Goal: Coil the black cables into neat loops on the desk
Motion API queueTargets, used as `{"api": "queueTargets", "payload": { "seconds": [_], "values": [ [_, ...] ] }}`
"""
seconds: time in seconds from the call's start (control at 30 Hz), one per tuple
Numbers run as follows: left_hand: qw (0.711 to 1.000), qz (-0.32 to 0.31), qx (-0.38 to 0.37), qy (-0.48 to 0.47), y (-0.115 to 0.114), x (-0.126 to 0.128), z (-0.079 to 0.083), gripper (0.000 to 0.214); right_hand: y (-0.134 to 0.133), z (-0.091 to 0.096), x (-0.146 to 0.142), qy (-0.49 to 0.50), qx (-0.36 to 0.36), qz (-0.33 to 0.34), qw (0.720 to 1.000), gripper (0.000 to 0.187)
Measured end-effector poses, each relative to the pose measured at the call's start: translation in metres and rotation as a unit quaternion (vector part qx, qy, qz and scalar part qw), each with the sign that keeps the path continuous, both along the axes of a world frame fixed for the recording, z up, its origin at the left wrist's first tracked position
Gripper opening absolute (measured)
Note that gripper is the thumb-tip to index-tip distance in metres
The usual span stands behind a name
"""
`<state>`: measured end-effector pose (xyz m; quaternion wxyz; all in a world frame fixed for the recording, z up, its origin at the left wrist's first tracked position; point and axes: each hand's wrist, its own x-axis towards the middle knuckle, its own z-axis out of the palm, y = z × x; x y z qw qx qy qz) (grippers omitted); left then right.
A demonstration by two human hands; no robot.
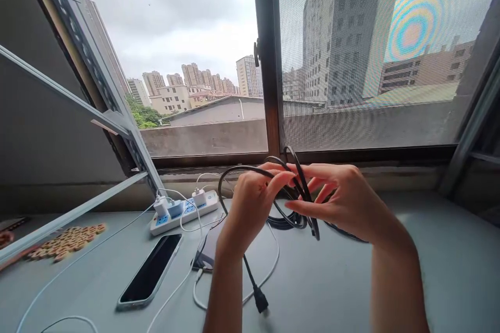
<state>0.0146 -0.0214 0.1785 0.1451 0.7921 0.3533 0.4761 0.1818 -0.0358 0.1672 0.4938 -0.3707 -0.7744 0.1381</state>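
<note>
A black cable point(313, 225), gathered into several loose loops, is held up between both hands above the table. My left hand point(250, 203) is closed on the loops, its thumb and fingers pinching them near the top. From the right side, my right hand point(344, 195) grips the same loops between its thumb below and its fingers above. One end of the cable hangs under my left wrist and carries a black plug point(260, 299) just over the tabletop. Behind the hands, more dark coils show low near the table; the hands partly hide them.
A white power strip point(211, 201) with chargers stands at the back left. A phone point(152, 270) lies in front of it. White cords cross the grey table point(441, 270). A dark flat device point(205, 255) sits behind my left forearm. Small wooden-looking pieces point(70, 242) lie by the metal frame.
</note>
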Motion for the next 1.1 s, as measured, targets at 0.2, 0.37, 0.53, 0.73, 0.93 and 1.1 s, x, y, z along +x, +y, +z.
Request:
{"api": "queueTargets", "payload": {
  "seconds": [0.2,0.37,0.53,0.73,0.93,1.1],
  "values": [
    [0.997,0.060,0.017,0.054,0.002,0.003,-0.002,0.049,0.007,-0.005,0.000,-0.004,0.008,-0.045,0.999,0.031],
    [0.999,0.033,0.016,-0.029,0.001,-0.008,0.004,0.036,0.014,-0.004,0.005,0.121,0.010,-0.073,0.990,0.031],
    [0.980,0.100,0.125,-0.119,-0.005,-0.013,0.011,0.024,0.002,0.003,0.008,0.282,0.062,-0.139,0.947,0.028],
    [0.989,0.090,0.086,-0.076,0.011,-0.005,0.002,0.060,-0.007,0.009,0.007,0.448,0.104,-0.118,0.880,0.026],
    [0.975,-0.061,-0.069,-0.201,0.025,0.015,-0.008,0.028,0.005,0.006,0.003,0.475,0.095,-0.066,0.873,0.030],
    [0.958,-0.042,-0.118,-0.259,0.029,0.012,-0.012,0.045,0.022,-0.002,0.016,0.292,0.037,-0.120,0.948,0.043]
  ]
}}
